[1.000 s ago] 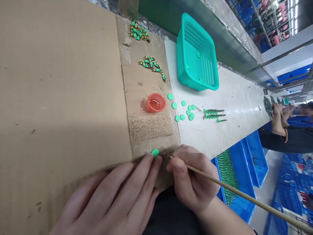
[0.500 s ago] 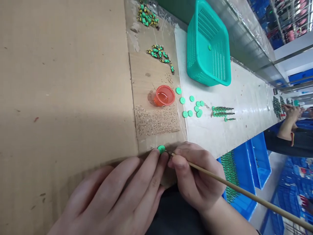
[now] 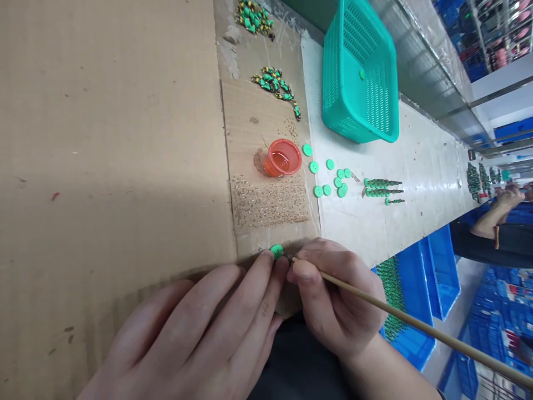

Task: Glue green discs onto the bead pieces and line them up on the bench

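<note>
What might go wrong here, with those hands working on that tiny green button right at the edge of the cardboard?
1. The green button sits pinched at the fingertips of the left hand near the cardboard edge; a slip might drop it into the lap.
2. The long stick in the right hand juts far out to the side and may catch on the blue bin.
3. The open orange cup holds liquid close by; a bump might spill it over the small beads.

Cardboard sheet (image 3: 112, 139): matt, rough, brown. Green button (image 3: 276, 251): smooth plastic. Stick (image 3: 400, 318): pale wood, matt. Orange cup (image 3: 284, 157): glossy translucent plastic. Teal basket (image 3: 358, 72): perforated plastic. Tabletop (image 3: 412, 166): whitish, slightly glossy.
</note>
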Motion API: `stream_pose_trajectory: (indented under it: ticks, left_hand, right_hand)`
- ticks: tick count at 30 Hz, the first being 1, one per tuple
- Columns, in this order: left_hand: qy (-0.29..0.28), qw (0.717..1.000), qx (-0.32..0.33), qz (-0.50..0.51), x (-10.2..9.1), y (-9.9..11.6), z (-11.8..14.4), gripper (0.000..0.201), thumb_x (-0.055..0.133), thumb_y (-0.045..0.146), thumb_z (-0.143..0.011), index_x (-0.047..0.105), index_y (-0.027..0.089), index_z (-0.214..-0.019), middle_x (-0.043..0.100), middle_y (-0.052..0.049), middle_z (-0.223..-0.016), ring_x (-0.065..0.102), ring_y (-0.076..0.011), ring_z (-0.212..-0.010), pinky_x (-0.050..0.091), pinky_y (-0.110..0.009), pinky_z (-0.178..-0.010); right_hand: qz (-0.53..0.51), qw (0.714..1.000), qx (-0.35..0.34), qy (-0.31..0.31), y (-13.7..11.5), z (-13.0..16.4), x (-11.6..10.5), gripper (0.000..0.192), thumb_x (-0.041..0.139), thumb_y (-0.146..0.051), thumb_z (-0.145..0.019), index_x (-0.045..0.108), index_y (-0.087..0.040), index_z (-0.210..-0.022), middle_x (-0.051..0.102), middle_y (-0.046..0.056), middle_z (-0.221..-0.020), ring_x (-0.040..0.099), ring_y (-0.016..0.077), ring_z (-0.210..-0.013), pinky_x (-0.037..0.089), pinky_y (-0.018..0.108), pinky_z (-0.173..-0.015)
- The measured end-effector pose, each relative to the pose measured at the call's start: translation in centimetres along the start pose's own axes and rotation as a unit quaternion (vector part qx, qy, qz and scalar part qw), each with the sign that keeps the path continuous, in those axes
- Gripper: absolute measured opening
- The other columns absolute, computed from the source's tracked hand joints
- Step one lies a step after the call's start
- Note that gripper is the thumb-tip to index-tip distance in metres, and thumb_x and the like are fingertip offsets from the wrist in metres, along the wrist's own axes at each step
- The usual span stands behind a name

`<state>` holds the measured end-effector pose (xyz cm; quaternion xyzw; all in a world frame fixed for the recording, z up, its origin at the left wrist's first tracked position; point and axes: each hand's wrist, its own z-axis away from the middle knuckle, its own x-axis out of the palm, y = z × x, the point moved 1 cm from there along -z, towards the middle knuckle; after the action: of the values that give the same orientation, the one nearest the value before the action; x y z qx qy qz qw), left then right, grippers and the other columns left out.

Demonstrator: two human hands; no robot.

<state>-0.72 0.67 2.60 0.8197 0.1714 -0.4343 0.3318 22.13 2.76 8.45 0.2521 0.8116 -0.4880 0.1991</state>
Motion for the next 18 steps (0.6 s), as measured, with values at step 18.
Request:
stream_pose_trajectory:
  ticks: [18]
  left_hand:
    - [0.022,0.999,0.032,-0.024,0.35,-0.62,-0.47,0.056,0.064,0.040,-0.119,0.073,0.027,-0.173,0.067,-0.005,-0.187,0.079,-0.0326,-0.138,0.056,-0.053,-0.101]
  right_hand:
    - [-0.003,1.000,0.013,0.016,0.09,-0.04,0.15,0.011,0.070,-0.013,-0.119,0.073,-0.024,-0.117,0.081,0.001,-0.085,0.081,0.0177,-0.070,0.073,0.032,-0.067]
